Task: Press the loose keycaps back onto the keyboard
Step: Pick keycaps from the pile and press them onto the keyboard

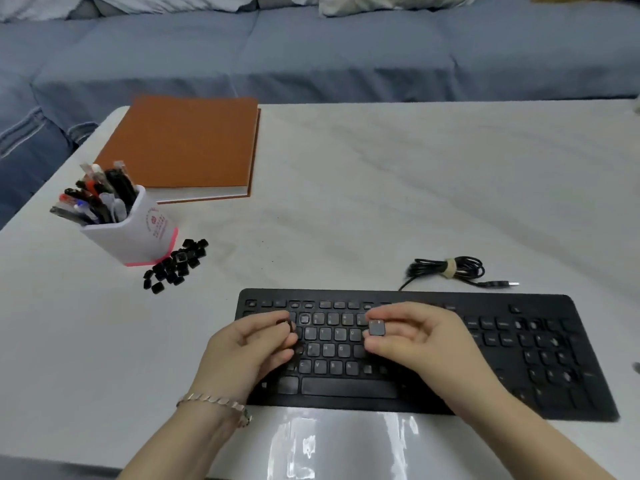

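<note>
My right hand (415, 337) pinches a keycap (376, 329) just above the middle rows of the keyboard (346, 388), my left hand (249, 344) pinches a second keycap (286, 325) alongside, and the loose pile (176, 265) lies far-left, nearer my left hand.

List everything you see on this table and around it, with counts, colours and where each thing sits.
Keyboard: one, black, near edge of the table.
Loose keycaps: one pile, black, beside the pen holder's base.
Pen holder: one, white with pink base, left side.
Pens: a bunch, black, red and blue, in the pen holder.
Notebook: one, orange-brown, far left corner.
USB cable: one, black, coiled behind the keyboard.
Table: one, white.
Sofa: one, blue-grey, behind the table.
Bracelet: one, silver, left wrist.
Left hand: over the keyboard's left keys, pinching a small dark piece.
Right hand: over the keyboard's middle, pinching a black keycap.
</note>
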`<state>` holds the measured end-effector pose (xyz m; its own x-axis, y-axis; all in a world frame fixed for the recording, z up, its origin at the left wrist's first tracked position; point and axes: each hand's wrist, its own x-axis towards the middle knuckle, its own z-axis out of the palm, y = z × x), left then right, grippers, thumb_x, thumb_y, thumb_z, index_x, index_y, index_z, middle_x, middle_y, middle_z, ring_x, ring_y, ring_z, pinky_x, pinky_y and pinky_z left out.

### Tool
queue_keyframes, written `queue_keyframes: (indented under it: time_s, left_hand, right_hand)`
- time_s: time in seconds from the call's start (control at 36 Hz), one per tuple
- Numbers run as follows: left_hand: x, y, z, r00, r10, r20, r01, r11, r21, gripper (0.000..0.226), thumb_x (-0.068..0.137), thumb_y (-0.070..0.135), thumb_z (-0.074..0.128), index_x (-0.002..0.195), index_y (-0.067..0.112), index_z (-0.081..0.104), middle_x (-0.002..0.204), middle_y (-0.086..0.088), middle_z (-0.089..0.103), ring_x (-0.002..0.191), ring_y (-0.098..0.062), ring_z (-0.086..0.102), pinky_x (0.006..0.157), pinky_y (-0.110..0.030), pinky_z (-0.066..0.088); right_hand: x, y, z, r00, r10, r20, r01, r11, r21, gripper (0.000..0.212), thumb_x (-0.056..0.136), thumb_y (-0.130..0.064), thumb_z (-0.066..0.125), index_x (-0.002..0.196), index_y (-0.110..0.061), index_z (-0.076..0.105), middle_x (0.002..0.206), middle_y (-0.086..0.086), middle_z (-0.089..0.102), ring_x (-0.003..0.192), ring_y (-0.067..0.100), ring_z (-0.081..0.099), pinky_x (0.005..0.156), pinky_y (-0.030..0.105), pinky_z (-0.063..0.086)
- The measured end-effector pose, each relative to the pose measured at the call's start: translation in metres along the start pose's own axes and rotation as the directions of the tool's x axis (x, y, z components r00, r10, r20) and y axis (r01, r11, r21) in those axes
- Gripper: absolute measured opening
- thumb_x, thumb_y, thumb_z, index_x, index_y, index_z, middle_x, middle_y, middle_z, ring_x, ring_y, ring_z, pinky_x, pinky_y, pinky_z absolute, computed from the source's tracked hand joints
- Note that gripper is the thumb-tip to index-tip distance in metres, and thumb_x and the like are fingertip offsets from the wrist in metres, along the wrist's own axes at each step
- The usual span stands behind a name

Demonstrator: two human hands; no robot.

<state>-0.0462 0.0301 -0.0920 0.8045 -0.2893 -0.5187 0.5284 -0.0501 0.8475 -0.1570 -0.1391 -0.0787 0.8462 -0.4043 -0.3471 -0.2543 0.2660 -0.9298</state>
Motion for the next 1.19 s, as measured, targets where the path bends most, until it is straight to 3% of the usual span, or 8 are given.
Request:
queue_keyframes:
  time_s: [0.17, 0.31, 0.61, 0.75, 0.86, 0.97, 1.06, 1.19]
  left_hand:
    - [-0.004, -0.014, 0.016, 0.994, 0.111, 0.026, -0.113, 0.985, 0.131, 0.011, 0.081, 0.003, 0.065, 0.087, 0.012, 0.069, 0.067, -0.003, 0.071, 0.062, -0.008, 0.068, 0.053, -0.015, 0.052]
    - [0.004, -0.019, 0.011, 0.980, 0.200, -0.020, -0.192, 0.963, 0.191, 0.010, 0.081, -0.003, 0.064, 0.081, 0.007, 0.065, 0.061, -0.003, 0.068, 0.058, -0.006, 0.066, 0.052, -0.013, 0.051]
    - [0.033, -0.017, -0.056, 0.904, 0.329, -0.272, -0.233, 0.914, 0.331, 0.017, 0.083, 0.002, 0.064, 0.078, 0.019, 0.062, 0.074, -0.003, 0.066, 0.068, -0.013, 0.060, 0.058, -0.022, 0.046]
    - [0.042, -0.019, -0.068, 0.907, 0.344, -0.244, -0.258, 0.910, 0.324, 0.019, 0.083, -0.001, 0.062, 0.079, 0.018, 0.065, 0.078, -0.003, 0.067, 0.070, -0.012, 0.060, 0.053, -0.009, 0.046]
    - [0.049, -0.024, -0.072, 0.929, 0.301, -0.217, -0.230, 0.925, 0.301, 0.020, 0.085, -0.002, 0.058, 0.082, 0.015, 0.067, 0.079, -0.003, 0.068, 0.068, -0.011, 0.059, 0.053, -0.010, 0.046]
    - [0.053, -0.025, -0.073, 0.951, 0.240, -0.196, -0.206, 0.962, 0.176, 0.022, 0.086, -0.007, 0.055, 0.085, 0.013, 0.063, 0.077, -0.004, 0.068, 0.061, -0.009, 0.062, 0.052, -0.015, 0.050]
    - [0.054, -0.026, -0.076, 0.959, 0.206, -0.192, -0.194, 0.978, 0.081, 0.017, 0.085, -0.007, 0.057, 0.086, 0.010, 0.060, 0.077, -0.007, 0.069, 0.057, -0.006, 0.064, 0.051, -0.016, 0.051]
    - [0.054, -0.029, -0.080, 0.966, 0.209, -0.151, -0.201, 0.977, 0.069, 0.019, 0.081, -0.012, 0.059, 0.084, 0.006, 0.063, 0.079, -0.006, 0.070, 0.061, -0.007, 0.066, 0.054, -0.016, 0.052]
  right_hand:
    - [-0.007, 0.017, -0.032, 0.990, -0.030, -0.135, 0.004, 0.981, -0.191, 0.024, 0.066, 0.000, 0.076, 0.079, -0.020, 0.071, 0.075, 0.025, 0.065, 0.067, 0.019, 0.059, 0.074, 0.030, 0.050]
    - [-0.004, 0.026, -0.040, 0.985, -0.083, -0.153, 0.033, 0.952, -0.304, 0.033, 0.071, 0.003, 0.073, 0.080, -0.028, 0.066, 0.075, -0.010, 0.068, 0.060, -0.004, 0.060, 0.063, 0.005, 0.045]
    - [0.038, 0.028, 0.041, 0.974, -0.227, 0.027, 0.214, 0.864, -0.456, 0.023, 0.076, -0.002, 0.069, 0.085, -0.023, 0.068, 0.082, -0.006, 0.059, 0.066, 0.001, 0.058, 0.068, 0.010, 0.049]
    - [0.064, 0.035, 0.088, 0.955, -0.275, 0.113, 0.285, 0.735, -0.616, 0.024, 0.080, -0.012, 0.067, 0.103, -0.017, 0.069, 0.078, -0.011, 0.054, 0.060, -0.005, 0.049, 0.070, 0.005, 0.042]
    - [0.077, 0.037, 0.111, 0.939, -0.301, 0.168, 0.329, 0.641, -0.693, 0.026, 0.083, -0.014, 0.065, 0.108, -0.015, 0.067, 0.080, -0.010, 0.055, 0.067, -0.001, 0.045, 0.076, 0.017, 0.041]
    - [0.086, 0.040, 0.121, 0.938, -0.279, 0.204, 0.334, 0.582, -0.741, 0.024, 0.084, -0.014, 0.063, 0.107, -0.014, 0.068, 0.068, -0.021, 0.045, 0.073, 0.002, 0.046, 0.067, 0.010, 0.031]
    - [0.089, 0.042, 0.123, 0.938, -0.263, 0.227, 0.337, 0.533, -0.776, 0.025, 0.084, -0.014, 0.063, 0.109, -0.015, 0.067, 0.091, -0.004, 0.064, 0.075, 0.003, 0.046, 0.067, 0.010, 0.030]
    - [0.092, 0.042, 0.127, 0.945, -0.233, 0.229, 0.317, 0.483, -0.816, 0.024, 0.084, -0.016, 0.064, 0.108, -0.016, 0.067, 0.106, 0.003, 0.059, 0.099, 0.016, 0.054, 0.087, 0.023, 0.040]
